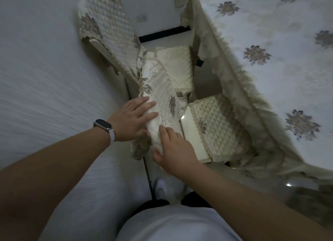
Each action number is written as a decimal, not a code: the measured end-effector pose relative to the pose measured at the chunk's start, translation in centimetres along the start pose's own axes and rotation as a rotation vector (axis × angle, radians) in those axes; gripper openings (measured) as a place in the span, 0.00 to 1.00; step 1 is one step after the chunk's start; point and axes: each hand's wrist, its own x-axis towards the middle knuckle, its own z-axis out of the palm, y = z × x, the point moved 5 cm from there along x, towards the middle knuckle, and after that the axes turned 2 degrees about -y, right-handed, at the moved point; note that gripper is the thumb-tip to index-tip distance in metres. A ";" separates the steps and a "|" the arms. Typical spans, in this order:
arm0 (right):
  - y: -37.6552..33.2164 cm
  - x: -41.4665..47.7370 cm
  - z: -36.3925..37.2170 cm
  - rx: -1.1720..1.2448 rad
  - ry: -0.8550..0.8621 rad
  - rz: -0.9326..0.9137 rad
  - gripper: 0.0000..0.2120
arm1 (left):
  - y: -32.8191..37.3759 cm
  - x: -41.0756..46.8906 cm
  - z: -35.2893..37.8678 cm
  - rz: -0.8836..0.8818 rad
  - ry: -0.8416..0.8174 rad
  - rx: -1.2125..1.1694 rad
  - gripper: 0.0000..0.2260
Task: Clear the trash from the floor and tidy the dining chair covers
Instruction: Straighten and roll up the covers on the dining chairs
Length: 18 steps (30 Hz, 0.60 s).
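Left hand: As you bent over the chair, your left hand [132, 118] lay flat on the chair cover [163, 96], its fingers [144, 104] straight, spread and released, pressing the cloth and clasping nothing.
Right hand: Your right hand [174, 147] rested on the nearer end of the same cover, just beside the left fingers. Its index finger [164, 131] lay on top and the thumb stood out to the side; whether these fingers were grasping the cloth or only resting on it could not be told.
Chair cover: The cream quilted cover lay draped over the chair back, directly beneath both sets of fingers, creased there, with a frilled corner hanging below the left fingers.
Second cover: A matching cover [111, 30] sat on another chair back, beyond your left fingertips and well apart from them.
Seat cushions: One cushion [219, 122] lay just right of your right fingers; another [175, 64] lay beyond the fingertips.
Worktop: The worktop [270, 42], under a flowered cloth, stood well right of your right fingers.
Wristband: A wristband [103, 125] circled your left wrist, behind the fingers.
Floor: The pale floor [45, 78] spread left of the left fingers; a white shoe [160, 186] stood nearer you than either hand.
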 end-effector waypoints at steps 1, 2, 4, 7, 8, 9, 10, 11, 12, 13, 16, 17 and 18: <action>0.1 0.0 0.0 0.010 0.000 0.006 0.34 | 0.0 0.2 0.1 0.007 0.025 -0.016 0.27; 0.2 -0.1 -0.1 0.019 0.002 0.011 0.33 | 0.1 0.2 0.2 0.005 0.055 -0.036 0.27; 0.6 -0.3 -0.3 0.032 0.006 0.012 0.32 | 0.6 0.3 0.4 -0.002 0.103 -0.067 0.26; 1.5 -0.9 -1.1 0.049 0.055 0.002 0.31 | 1.7 1.1 0.0 0.004 0.157 -0.095 0.23; 1.9 -1.1 -1.4 0.054 0.071 -0.004 0.30 | 2.1 1.4 0.0 0.003 0.165 -0.105 0.24; 2.4 -1.4 -1.7 0.054 0.081 -0.013 0.29 | 2.5 1.8 0.1 0.001 0.169 -0.113 0.24; 3.0 -1.6 -2.0 0.047 0.087 -0.021 0.28 | 3.0 2.2 0.3 0.003 0.174 -0.119 0.24; 3.6 -1.9 -2.2 0.038 0.086 -0.024 0.28 | 3.4 2.6 0.5 0.007 0.183 -0.123 0.24; 4.3 -2.2 -2.5 0.031 0.082 -0.018 0.28 | 3.8 3.1 0.7 0.012 0.196 -0.127 0.24; 5.0 -2.5 -2.7 0.024 0.081 -0.005 0.28 | 4.3 3.8 0.9 0.014 0.209 -0.135 0.24; 7.0 -3.6 -3.3 0.000 0.091 0.050 0.28 | 6.0 5.7 1.3 0.001 0.258 -0.181 0.24; 7.7 -3.9 -3.6 -0.002 0.098 0.077 0.27 | 6.6 6.4 1.5 0.001 0.265 -0.196 0.24; 8.4 -4.1 -3.9 -0.006 0.110 0.106 0.27 | 7.1 7.1 1.6 0.005 0.268 -0.214 0.24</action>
